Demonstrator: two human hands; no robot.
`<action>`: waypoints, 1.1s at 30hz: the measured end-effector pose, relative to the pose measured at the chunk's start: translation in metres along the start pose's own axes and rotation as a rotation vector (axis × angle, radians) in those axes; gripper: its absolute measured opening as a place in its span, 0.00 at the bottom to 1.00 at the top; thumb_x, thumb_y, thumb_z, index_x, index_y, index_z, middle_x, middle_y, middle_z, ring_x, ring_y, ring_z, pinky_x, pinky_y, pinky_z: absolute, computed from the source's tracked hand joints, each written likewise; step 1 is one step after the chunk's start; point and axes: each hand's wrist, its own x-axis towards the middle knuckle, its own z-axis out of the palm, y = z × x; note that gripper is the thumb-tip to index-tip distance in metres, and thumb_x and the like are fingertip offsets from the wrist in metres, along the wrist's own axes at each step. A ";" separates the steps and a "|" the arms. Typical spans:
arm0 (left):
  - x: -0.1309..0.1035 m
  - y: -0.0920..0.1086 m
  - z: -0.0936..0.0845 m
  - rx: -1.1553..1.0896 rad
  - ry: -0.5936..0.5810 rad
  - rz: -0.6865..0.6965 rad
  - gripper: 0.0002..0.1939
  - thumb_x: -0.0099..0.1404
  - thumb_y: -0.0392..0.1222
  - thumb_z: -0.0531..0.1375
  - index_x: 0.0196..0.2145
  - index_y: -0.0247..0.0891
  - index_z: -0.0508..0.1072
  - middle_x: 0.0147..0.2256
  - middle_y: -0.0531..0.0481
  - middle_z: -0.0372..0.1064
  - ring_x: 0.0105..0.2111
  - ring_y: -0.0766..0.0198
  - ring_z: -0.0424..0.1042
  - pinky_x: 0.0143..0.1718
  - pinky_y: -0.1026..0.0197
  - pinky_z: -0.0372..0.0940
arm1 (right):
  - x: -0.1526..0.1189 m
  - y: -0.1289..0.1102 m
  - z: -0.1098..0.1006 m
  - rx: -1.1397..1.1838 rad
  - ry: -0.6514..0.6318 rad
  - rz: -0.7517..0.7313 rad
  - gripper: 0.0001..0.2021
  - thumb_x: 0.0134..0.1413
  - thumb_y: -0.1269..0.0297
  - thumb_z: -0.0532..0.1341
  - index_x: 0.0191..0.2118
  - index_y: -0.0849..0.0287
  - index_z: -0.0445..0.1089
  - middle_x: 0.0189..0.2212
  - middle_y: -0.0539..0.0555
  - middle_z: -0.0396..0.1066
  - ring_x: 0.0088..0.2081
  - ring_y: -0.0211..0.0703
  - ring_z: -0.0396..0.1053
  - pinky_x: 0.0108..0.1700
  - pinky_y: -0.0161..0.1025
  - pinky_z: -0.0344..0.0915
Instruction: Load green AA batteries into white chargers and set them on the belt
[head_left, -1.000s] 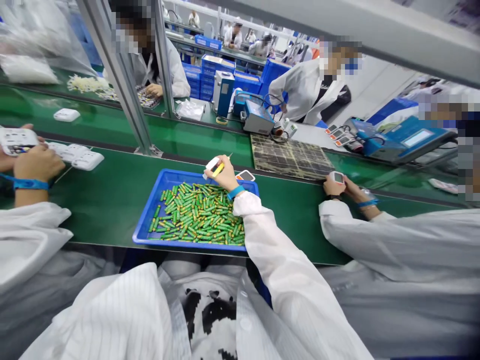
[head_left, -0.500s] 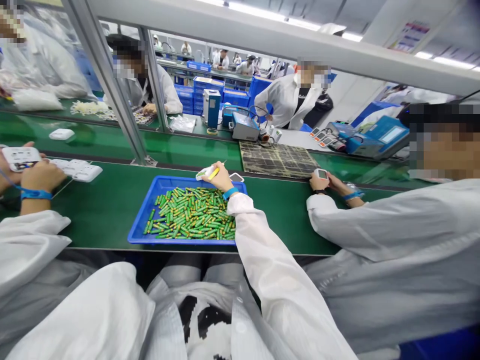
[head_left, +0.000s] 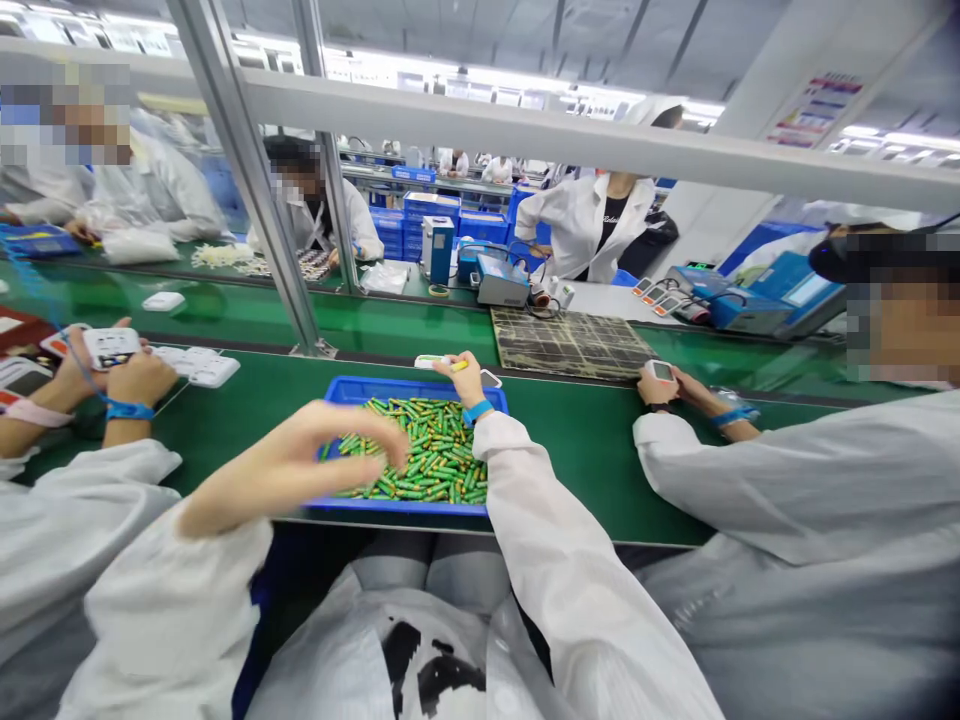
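My left hand [head_left: 300, 455], blurred by motion, hangs over the left part of a blue tray [head_left: 420, 508]. Its thumb and fingers curve with a gap between them, and nothing shows in it. Many green batteries with gold-coloured ends [head_left: 427, 450] fill the tray. Behind the tray's back rim, my right hand [head_left: 466, 380] is closed around a slim yellow-handled tool [head_left: 458, 366]. Its fingertips meet the near end of a white device housing [head_left: 430, 361] with green inside; whether they also grip it I cannot tell. A white-framed part [head_left: 490, 379] lies just right of that hand.
At left, a co-worker's hands [head_left: 142, 380] hold a white housing, with more white housings [head_left: 201, 366] beside them. At right, another person's hands [head_left: 664, 385] hold a white device with a screen. A dark gridded mat [head_left: 574, 343] and a metal post [head_left: 259, 190] stand beyond the green belt [head_left: 570, 440].
My left hand has come into view and reached over the tray. The white housing at my right hand looks flatter and lower now. The whole view has tilted upward.
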 end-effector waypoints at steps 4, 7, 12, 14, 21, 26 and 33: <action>0.090 -0.051 0.046 -0.301 0.115 -0.343 0.46 0.48 0.55 0.71 0.61 0.38 0.62 0.57 0.38 0.66 0.58 0.44 0.63 0.62 0.42 0.56 | -0.006 -0.006 -0.001 0.148 0.011 0.038 0.33 0.26 0.48 0.72 0.28 0.53 0.48 0.32 0.47 0.70 0.31 0.35 0.66 0.35 0.35 0.66; 0.139 -0.102 0.063 -0.429 0.072 -0.435 0.58 0.40 0.60 0.73 0.62 0.29 0.58 0.59 0.25 0.60 0.59 0.36 0.61 0.62 0.37 0.54 | -0.012 -0.015 0.001 0.239 0.009 0.033 0.34 0.26 0.48 0.73 0.29 0.53 0.48 0.36 0.50 0.73 0.36 0.38 0.70 0.40 0.38 0.70; 0.161 -0.133 0.084 -0.642 -0.041 -0.252 0.52 0.34 0.64 0.75 0.52 0.35 0.66 0.54 0.34 0.69 0.55 0.44 0.68 0.56 0.48 0.63 | -0.023 -0.031 0.005 0.360 -0.069 -0.009 0.34 0.25 0.54 0.77 0.30 0.53 0.50 0.44 0.54 0.73 0.46 0.48 0.75 0.51 0.48 0.72; 0.161 -0.138 0.091 -0.695 -0.040 -0.213 0.51 0.35 0.63 0.76 0.51 0.36 0.64 0.51 0.36 0.70 0.52 0.46 0.70 0.52 0.50 0.65 | -0.029 -0.034 0.005 0.398 -0.127 -0.030 0.32 0.29 0.58 0.78 0.31 0.53 0.52 0.48 0.54 0.72 0.50 0.49 0.74 0.53 0.51 0.71; 0.146 -0.145 0.096 -0.795 -0.034 -0.111 0.41 0.41 0.45 0.76 0.49 0.41 0.61 0.47 0.46 0.68 0.46 0.54 0.71 0.44 0.57 0.67 | -0.044 -0.046 0.001 0.285 -0.303 -0.102 0.30 0.32 0.62 0.78 0.33 0.53 0.56 0.55 0.57 0.66 0.58 0.54 0.68 0.59 0.55 0.67; 0.132 -0.135 0.078 -0.608 -0.044 -0.066 0.38 0.46 0.40 0.73 0.52 0.44 0.60 0.49 0.46 0.65 0.47 0.55 0.70 0.42 0.58 0.67 | -0.049 -0.050 -0.006 0.034 -0.328 -0.137 0.18 0.49 0.53 0.71 0.38 0.52 0.63 0.55 0.57 0.69 0.58 0.53 0.68 0.61 0.55 0.62; 0.129 -0.134 0.077 -0.094 -0.001 0.082 0.41 0.46 0.35 0.69 0.56 0.43 0.58 0.55 0.43 0.64 0.55 0.48 0.64 0.56 0.45 0.57 | -0.047 -0.059 -0.010 0.130 0.046 0.056 0.21 0.63 0.41 0.52 0.38 0.52 0.72 0.21 0.49 0.66 0.25 0.41 0.68 0.33 0.42 0.68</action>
